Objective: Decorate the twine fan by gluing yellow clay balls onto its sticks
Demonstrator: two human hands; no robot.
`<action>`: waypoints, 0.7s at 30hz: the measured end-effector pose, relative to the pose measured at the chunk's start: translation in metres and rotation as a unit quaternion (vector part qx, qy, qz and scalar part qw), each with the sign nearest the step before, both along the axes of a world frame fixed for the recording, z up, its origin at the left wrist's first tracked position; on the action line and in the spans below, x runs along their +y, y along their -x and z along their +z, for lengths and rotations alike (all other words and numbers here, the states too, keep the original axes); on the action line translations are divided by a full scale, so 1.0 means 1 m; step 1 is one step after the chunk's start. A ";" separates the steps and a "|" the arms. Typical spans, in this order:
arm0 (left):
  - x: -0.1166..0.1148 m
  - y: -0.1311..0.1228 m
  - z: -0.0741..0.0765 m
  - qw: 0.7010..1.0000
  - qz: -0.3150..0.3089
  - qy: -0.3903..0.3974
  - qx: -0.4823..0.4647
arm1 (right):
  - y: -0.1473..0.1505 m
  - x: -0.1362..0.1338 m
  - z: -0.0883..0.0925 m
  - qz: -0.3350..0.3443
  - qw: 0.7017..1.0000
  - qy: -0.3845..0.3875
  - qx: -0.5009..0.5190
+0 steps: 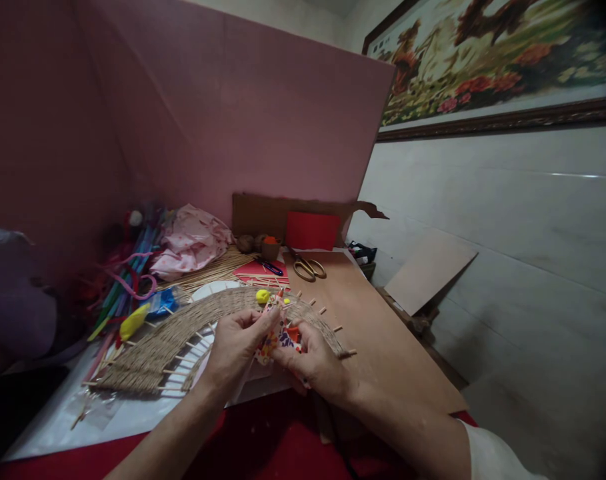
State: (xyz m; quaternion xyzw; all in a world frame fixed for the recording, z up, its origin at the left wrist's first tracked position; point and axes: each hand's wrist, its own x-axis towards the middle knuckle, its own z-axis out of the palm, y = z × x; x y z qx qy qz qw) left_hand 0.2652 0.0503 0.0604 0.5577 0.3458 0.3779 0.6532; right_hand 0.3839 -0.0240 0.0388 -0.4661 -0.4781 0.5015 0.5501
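Observation:
Both hands meet over the front of the table, gripping a small piece of patterned fabric (269, 343) with orange, yellow and dark blue prints. My left hand (243, 343) pinches its left side between thumb and fingers. On the other side, my right hand (315, 360) is closed around the right edge, where a bit of orange shows. Beneath and behind them lies an arch-shaped woven twine piece (183, 333) with wooden sticks poking out of its edges. A yellow lump (263, 296) rests on the weave just beyond the fabric.
Gold-handled scissors (309, 269) lie on a brown board (373, 327) at right. Behind are a small brown pot (270, 250), red card (313, 231) and crumpled pink cloth (190, 240). Coloured pipe cleaners (125, 280) and a blue packet (161, 303) crowd the left. A pink panel (243, 120) stands behind.

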 end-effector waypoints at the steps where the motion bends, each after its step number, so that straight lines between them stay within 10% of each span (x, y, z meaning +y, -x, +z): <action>1: 0.000 0.000 0.000 1.000 0.003 -0.006 0.004 | 0.001 0.000 0.000 -0.002 1.000 0.001 -0.005; 21: 0.002 0.003 0.005 0.995 -0.058 -0.077 -0.004 | 0.000 0.001 0.002 -0.015 0.999 -0.029 0.005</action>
